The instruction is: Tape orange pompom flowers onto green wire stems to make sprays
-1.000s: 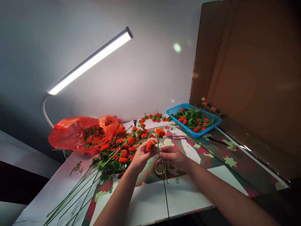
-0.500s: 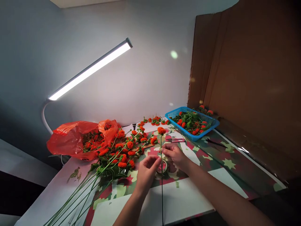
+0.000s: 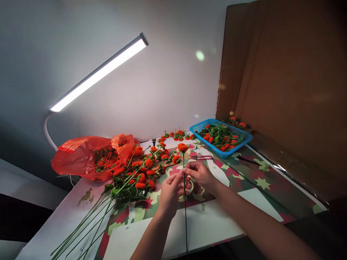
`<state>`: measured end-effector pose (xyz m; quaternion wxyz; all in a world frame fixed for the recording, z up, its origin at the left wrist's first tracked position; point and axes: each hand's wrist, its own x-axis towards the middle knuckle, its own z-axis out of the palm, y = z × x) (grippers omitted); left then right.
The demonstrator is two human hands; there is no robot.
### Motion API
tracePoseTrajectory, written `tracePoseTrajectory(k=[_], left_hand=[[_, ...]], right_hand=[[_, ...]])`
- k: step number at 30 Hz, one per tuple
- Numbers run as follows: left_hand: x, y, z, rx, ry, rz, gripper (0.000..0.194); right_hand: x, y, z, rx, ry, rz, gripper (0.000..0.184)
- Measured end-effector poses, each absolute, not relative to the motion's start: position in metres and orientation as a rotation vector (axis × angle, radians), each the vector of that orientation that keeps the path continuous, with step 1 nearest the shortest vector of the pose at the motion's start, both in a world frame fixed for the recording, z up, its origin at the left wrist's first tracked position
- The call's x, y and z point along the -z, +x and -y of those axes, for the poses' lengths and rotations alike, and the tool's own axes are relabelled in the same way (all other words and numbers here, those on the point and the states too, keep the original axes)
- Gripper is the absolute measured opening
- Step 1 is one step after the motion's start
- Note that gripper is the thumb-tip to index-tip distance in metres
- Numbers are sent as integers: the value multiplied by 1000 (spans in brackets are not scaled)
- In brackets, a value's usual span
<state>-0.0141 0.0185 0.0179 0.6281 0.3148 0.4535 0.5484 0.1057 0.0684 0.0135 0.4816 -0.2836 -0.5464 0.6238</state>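
My right hand pinches a thin green flower stem just below its orange blossom and holds it upright over the table. My left hand is closed around the same stem a little lower, fingers touching the right hand. A roll of tape lies on the table right behind my hands, mostly hidden by them. A pile of finished orange flowers on long green stems lies just left of my left hand.
A red plastic bag with more flowers sits at the back left. A blue basket of flower heads stands at the back right, small scissors before it. A lit lamp bar hangs overhead. Brown cardboard walls the right side.
My left hand let go of a loose orange blossom, dropped to the tape roll, then came up onto the stem beside my right hand. The stem now stands more upright.
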Motion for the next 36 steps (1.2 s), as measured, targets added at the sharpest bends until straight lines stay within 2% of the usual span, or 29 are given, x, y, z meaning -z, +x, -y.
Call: tracePoseTrajectory(k=[7, 14, 21, 31, 36], left_hand=[[-13, -12, -21, -1379, 559, -888, 33], [-6, -17, -14, -1182, 339, -487, 19], [-1, -19, -15, -1111, 331, -500, 20], [-6, -20, -20, -1291, 532, -658, 31], [-7, -19, -15, -1239, 515, -624, 32]], right_hand=[[-9, 104, -67, -1634, -617, 1280, 26], [-2, 109, -65, -1898, -540, 1303, 27], [-1, 115, -68, -2013, -731, 1236, 24], [-3, 103, -60, -1854, -615, 1087, 29], [-7, 102, -57, -1833, -628, 1160, 27]])
